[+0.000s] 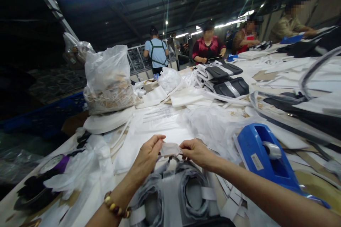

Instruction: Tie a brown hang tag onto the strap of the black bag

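Between my two hands stretches a small white, translucent sheet (171, 149); I cannot tell whether it is thin foam or plastic. My left hand (150, 152), with a beaded bracelet at the wrist, pinches the sheet's left end. The right end is pinched between the thumb and fingers of my right hand (196, 153). Just below the sheet, close to my body, lies a dark bag (193, 216) with a white strip (172, 198) down its middle. Two rolled straps (196, 191) wrapped in clear plastic sit on either side of that strip.
A blue tape dispenser (262, 149) stands to the right. Loose white foam sheets (154, 120) and crumpled plastic (213, 124) cover much of the table. A full plastic bag (108, 81) stands at the left, with stacked black bags (230, 87) farther back. Several people work beyond.
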`<state>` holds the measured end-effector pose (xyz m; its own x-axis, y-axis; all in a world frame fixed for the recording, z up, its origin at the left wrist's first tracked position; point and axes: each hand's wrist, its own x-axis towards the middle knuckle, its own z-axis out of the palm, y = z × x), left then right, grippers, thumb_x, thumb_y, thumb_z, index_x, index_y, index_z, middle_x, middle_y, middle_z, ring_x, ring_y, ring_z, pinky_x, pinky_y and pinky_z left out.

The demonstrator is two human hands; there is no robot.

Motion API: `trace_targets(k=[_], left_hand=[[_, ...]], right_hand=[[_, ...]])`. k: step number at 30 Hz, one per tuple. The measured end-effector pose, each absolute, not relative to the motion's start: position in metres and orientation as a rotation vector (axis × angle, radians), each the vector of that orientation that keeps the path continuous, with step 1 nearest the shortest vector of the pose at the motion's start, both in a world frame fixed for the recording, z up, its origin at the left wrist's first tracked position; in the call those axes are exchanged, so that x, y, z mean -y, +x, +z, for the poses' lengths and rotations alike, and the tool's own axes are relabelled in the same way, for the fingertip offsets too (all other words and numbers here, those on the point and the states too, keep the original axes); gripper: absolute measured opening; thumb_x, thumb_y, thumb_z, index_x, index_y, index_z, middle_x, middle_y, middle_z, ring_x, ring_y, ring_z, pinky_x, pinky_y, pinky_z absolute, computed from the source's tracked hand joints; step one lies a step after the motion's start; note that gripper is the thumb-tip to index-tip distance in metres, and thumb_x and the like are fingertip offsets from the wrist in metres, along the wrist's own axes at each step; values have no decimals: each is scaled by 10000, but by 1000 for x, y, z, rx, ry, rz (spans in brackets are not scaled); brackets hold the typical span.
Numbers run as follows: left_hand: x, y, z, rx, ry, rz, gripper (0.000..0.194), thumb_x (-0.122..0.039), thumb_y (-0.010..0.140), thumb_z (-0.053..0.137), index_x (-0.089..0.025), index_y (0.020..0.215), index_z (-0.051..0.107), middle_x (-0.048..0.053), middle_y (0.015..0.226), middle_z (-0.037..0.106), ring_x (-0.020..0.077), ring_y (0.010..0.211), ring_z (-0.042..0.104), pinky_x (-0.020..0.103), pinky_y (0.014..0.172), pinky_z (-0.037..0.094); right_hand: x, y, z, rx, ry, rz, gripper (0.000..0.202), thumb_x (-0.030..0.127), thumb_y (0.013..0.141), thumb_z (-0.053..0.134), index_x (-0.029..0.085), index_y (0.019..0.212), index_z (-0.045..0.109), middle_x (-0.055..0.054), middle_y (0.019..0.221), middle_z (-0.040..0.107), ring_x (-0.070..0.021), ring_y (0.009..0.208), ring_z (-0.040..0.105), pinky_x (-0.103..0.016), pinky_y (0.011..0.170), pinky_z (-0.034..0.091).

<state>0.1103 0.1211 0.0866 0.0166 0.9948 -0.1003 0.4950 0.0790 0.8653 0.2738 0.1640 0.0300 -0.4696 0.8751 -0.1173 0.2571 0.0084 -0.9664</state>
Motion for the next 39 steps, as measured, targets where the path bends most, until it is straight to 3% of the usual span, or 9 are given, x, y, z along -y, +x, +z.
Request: trace_targets(k=[3,5,8,11,13,19,22,29,39], left_hand=[[-134,104,70,-1597,1752,630,251,-206,692,468,-171,913,582,30,886,618,174,795,533,310,770,393],[-139,103,63,-1535,1776,553,263,-135,621,482,-177,861,583,11,835,623,177,799,536,302,764,389],[-146,102,60,-1455,1779,501,424,-87,555,505,-173,970,515,2,884,628,167,846,545,280,775,392],[-151,100,58,-1395,1754,438,544,-64,494,538,-170,1024,475,-21,847,619,145,755,542,252,690,401],[-154,98,55,-1399,1757,431,480,-84,499,566,-169,966,498,-35,779,588,138,703,522,242,640,388],[-154,102,46,-1461,1843,488,139,-192,594,594,-171,725,553,-18,731,550,150,734,512,260,668,385],[-152,103,47,-1462,1912,492,36,-172,622,557,-175,658,564,-14,717,538,144,727,511,258,682,391],[-149,104,51,-1496,2031,456,191,-44,551,442,-172,659,532,-12,723,566,141,731,520,256,697,393],[-150,98,39,-1531,2181,455,189,-72,579,395,-187,652,525,0,715,510,162,737,490,286,690,370]], right_hand=[[-165,272,30,1527,-1237,1623,116,92,651,494,137,638,600,32,512,519,-93,506,472,-212,529,349],[-164,269,32,1375,-1262,1709,107,69,620,495,135,627,579,29,526,530,-83,516,476,-200,519,339],[-163,264,35,1151,-1268,1840,99,78,607,518,140,673,560,29,561,545,-71,522,487,-181,485,307],[-163,260,35,973,-1235,1933,125,76,611,527,137,717,551,26,581,559,-58,496,475,-173,464,292],[-164,257,33,879,-1229,1957,125,56,623,498,129,716,539,5,621,585,-50,484,474,-172,461,298],[-165,256,28,709,-1262,1998,83,92,712,446,132,718,519,-1,568,552,-80,463,496,-204,479,362],[-164,256,27,709,-1274,1976,80,85,707,460,126,696,527,-5,555,550,-76,466,489,-196,481,349],[-158,259,29,773,-1261,1942,116,26,601,472,123,612,536,6,524,533,-73,466,444,-197,457,296],[-158,259,25,779,-1243,1960,169,-22,598,479,138,547,500,32,460,488,-68,441,421,-193,442,280]])
